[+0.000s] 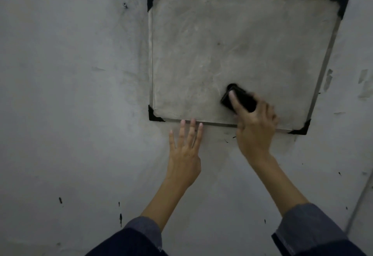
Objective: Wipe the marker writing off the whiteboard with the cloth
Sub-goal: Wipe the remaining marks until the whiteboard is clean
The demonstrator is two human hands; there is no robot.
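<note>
Wiping low on a board that hangs crooked.

The right hand [255,126] grips one dark, blurred wiper, seemingly the cloth [239,99], and presses it low on the one whiteboard [222,39]; the left hand [184,150], fingers straight, rests on the wall [70,94], fingertips at the lower frame. No legible writing shows, only grey smear. Hard strokes could swing the tilted board on its two wall fasteners, or merely spread residue. Four black corner caps.
</note>
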